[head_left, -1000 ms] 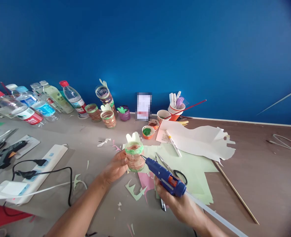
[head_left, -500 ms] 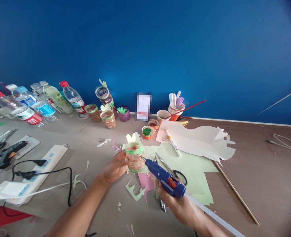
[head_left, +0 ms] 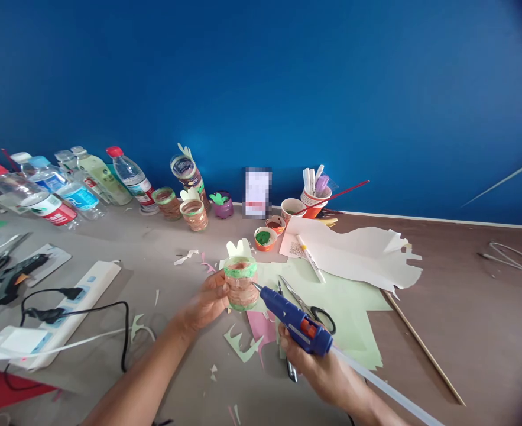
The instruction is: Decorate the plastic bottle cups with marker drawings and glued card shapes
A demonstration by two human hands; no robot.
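My left hand grips a cut bottle cup by its left side and holds it upright. The cup is painted brown with green bands at top and bottom, and pale paper leaves rise at its back rim. A blue hot glue gun is in my right hand, its fingers wrapped round the handle. The gun's nozzle meets the cup's right side or is very close to it; I cannot tell which. From its rear sticks out a long translucent glue stick.
Scissors and green paper sheets lie beyond the gun. Paint cups, a marker and torn white paper are behind. Left are a power strip, a black glue gun and several bottles. A wooden stick lies right.
Almost nothing differs. Both hands, the cup and the glue gun stay in nearly the same place, with the nozzle still by the cup's right side.
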